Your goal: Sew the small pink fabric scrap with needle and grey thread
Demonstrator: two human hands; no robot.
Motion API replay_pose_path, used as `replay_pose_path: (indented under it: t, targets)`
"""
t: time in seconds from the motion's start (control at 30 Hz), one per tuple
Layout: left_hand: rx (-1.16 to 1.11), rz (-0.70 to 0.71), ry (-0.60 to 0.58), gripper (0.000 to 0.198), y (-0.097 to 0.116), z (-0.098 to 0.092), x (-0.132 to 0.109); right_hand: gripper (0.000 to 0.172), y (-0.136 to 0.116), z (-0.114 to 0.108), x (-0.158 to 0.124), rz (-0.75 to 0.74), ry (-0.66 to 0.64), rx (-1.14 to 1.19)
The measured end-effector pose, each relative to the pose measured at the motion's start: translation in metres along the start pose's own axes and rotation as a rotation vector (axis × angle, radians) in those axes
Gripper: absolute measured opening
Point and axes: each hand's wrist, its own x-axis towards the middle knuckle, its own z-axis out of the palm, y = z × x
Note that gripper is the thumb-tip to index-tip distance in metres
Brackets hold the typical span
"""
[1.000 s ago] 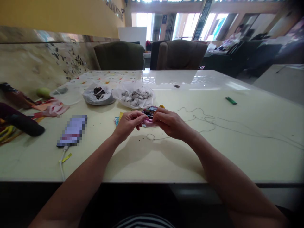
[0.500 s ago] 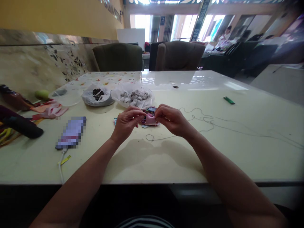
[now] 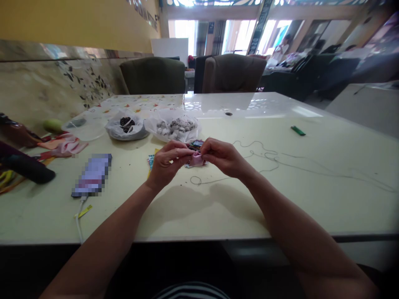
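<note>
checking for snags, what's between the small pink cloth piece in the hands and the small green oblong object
The head view shows the person's right hand at the pink cloth, then thin grey looped thread on the glossy pale table.

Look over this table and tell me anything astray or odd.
The thread straggles in loose loops across the table rather than lying wound up, and a few dark specks are scattered nearer the camera than the pink cloth. Nothing looks damaged.
</note>
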Motion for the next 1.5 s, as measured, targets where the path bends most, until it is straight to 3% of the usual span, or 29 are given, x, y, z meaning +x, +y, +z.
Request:
replay_pose_path:
  t: [0.27, 0.47, 0.67, 0.83, 0.97, 1.1, 1.23, 1.5]
  targets:
    - [0.031, 0.033, -0.046, 0.01, 0.0, -0.001, 0.001, 0.007, -0.001, 0.0, 0.0, 0.025, -0.019, 0.055]
    - [0.004, 0.038, -0.208, 0.014, 0.001, -0.006, 0.004, 0.006, -0.006, -0.006, 0.001, -0.01, -0.075, 0.003]
    - [-0.337, -0.13, -0.272, 0.017, 0.008, -0.004, 0.003, 0.01, -0.01, -0.01, 0.0, 0.01, -0.133, 0.07]
    - [-0.68, -0.309, -0.237, 0.02, 0.011, 0.002, 0.0, 0.014, -0.01, -0.007, 0.0, 0.043, -0.161, 0.194]
    - [-0.791, -0.381, -0.214, 0.022, 0.011, 0.005, 0.001, 0.015, -0.008, -0.006, -0.001, 0.053, -0.159, 0.246]
    - [-0.794, -0.386, -0.2, 0.017, 0.008, 0.006, 0.002, 0.015, -0.007, -0.006, -0.001, 0.05, -0.155, 0.226]
    - [-0.747, -0.363, -0.166, 0.024, 0.004, 0.006, 0.001, 0.014, -0.007, -0.007, 0.0, 0.066, -0.165, 0.229]
    - [-0.462, -0.398, -0.104, 0.02, 0.005, 0.007, 0.0, 0.016, -0.006, -0.006, -0.001, 0.052, -0.148, 0.178]
